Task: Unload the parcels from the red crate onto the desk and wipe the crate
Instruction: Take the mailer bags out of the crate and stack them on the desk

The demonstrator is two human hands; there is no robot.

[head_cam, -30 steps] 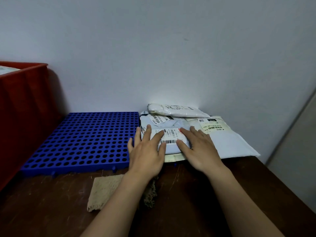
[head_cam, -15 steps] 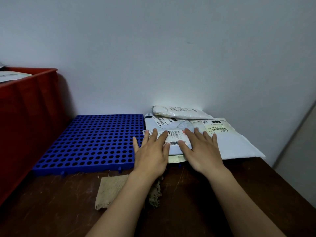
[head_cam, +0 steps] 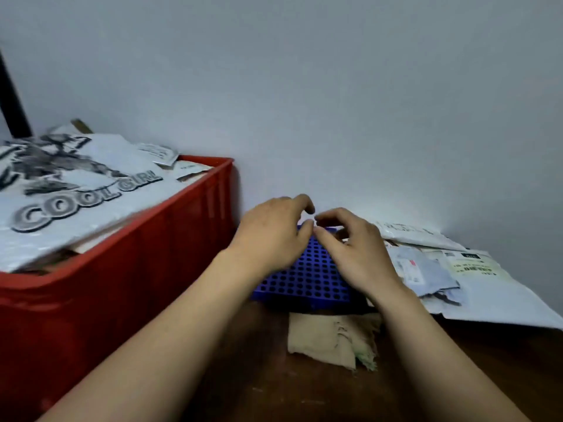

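Hands in mid-air between loads: the left hand (head_cam: 271, 236) and right hand (head_cam: 356, 254) hover side by side just right of the red crate (head_cam: 137, 269), fingers loosely curled, fingertips nearly meeting, and nothing visible in either grasp. Beneath them, hard against the crate's right wall, lies a blue perforated mat (head_cam: 307, 278). Further right of the crate sits the unloaded pile of parcels (head_cam: 441, 269), white and grey mailers overlapping against the wall. The crate itself is far from empty: a big white mailer printed COOL GIRL (head_cam: 76, 193) lies across its top, with more packets poking out toward its far corner. So this looks like the unloading stage, with wiping some way off. A beige cloth (head_cam: 329, 336) waits on the desk (head_cam: 274, 388), right of the crate's near corner. The next move calls for a swing left over the crate's rim and a two-handed grip on that broad, floppy mailer, keeping it level so the loose packets under it are not dragged out too.
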